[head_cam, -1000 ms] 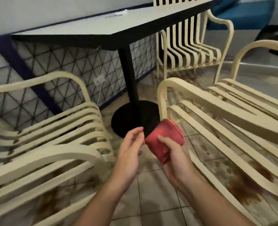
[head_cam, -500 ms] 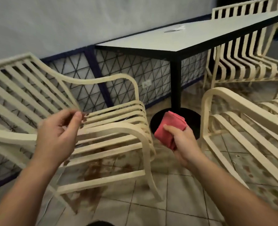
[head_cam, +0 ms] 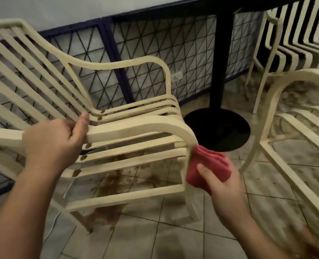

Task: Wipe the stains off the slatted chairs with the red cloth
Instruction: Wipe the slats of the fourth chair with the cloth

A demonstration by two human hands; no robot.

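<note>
The cream slatted chair [head_cam: 117, 131] now fills the left and centre, nearer than half a second ago. The left hand [head_cam: 52, 144], open then, has closed its fingers round the near armrest. The right hand [head_cam: 224, 186] grips the folded red cloth [head_cam: 207, 167], pressed against the armrest's front curve at centre right. Brown stains [head_cam: 110, 186] blotch the tiled floor beneath; a black pedestal base [head_cam: 218, 129] sits behind.

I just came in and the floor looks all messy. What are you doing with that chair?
A person is cleaning a cream slatted chair. The left hand grips the near armrest to steady it, while the right hand presses a folded red cloth against the armrest's front bend. Brown stains show on the tiled floor under the seat, and small brown marks dot the slat ends.
</note>
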